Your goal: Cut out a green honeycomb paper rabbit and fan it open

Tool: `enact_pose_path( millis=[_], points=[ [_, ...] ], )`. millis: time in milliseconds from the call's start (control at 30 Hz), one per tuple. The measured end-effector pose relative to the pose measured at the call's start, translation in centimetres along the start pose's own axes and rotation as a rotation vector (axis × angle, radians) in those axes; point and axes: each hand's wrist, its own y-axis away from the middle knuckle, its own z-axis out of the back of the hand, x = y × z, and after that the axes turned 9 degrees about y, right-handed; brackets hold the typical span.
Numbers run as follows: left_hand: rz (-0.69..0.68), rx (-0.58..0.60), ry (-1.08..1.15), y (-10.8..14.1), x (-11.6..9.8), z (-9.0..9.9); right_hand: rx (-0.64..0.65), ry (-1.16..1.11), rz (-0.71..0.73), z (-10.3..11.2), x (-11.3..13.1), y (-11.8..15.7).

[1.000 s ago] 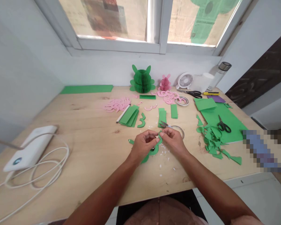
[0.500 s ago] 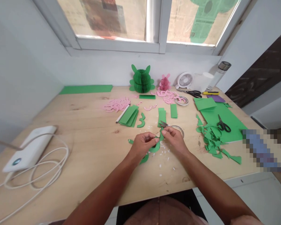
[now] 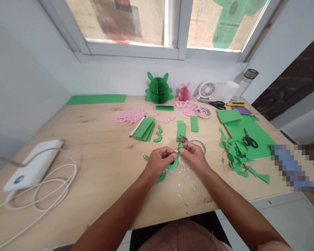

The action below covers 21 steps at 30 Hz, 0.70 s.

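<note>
Near the middle of the wooden table, my left hand [image 3: 160, 161] pinches a curved green paper piece [image 3: 173, 164] between thumb and fingers. My right hand [image 3: 195, 155] is closed on the upper part of the green paper, close to the left fingertips. Small scissors [image 3: 182, 138] lie just beyond the right fingers, their blades over folded green strips [image 3: 181, 128]. Another green piece [image 3: 161, 177] shows under my left wrist. A tape roll [image 3: 202, 145] is partly hidden behind my right hand. Small white paper bits [image 3: 179, 185] are scattered below the hands.
Green [image 3: 159, 90] and pink [image 3: 184, 92] honeycomb paper figures stand by the wall. Pink cutouts [image 3: 131, 116] lie in front. Green scraps [image 3: 237, 155] and black scissors [image 3: 249, 138] are at right, a white power strip [image 3: 34, 165] with cables at left.
My right hand has shifted slightly to the left and down, nearer my left fingertips. Both hands still grip the green paper.
</note>
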Motion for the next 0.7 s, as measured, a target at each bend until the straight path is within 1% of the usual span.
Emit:
enact_pose_path(
  millis=[100, 267, 400, 533, 633, 700],
  points=[
    [-0.009, 0.017, 0.002, -0.06, 0.08, 0.10, -0.007, 0.020, 0.007, -0.06, -0.11, -0.07],
    [-0.024, 0.053, -0.005, -0.01, 0.02, 0.24, 0.008, -0.010, -0.013, 0.01, -0.41, -0.04],
    [-0.004, 0.068, 0.026, -0.15, 0.02, 0.41, 0.003, -0.105, -0.079, 0.00, 0.01, 0.01],
    [0.037, 0.122, 0.071, -0.36, 0.08, 0.71, -0.040, -0.207, -0.131, 0.12, 0.24, -0.13],
    [0.056, 0.165, 0.033, -0.45, 0.28, 0.82, -0.062, -0.231, -0.130, 0.26, 0.06, -0.25],
    [0.062, 0.151, -0.015, -0.48, 0.44, 0.79, -0.066, -0.231, -0.127, 0.29, -0.02, -0.28]
  ],
)
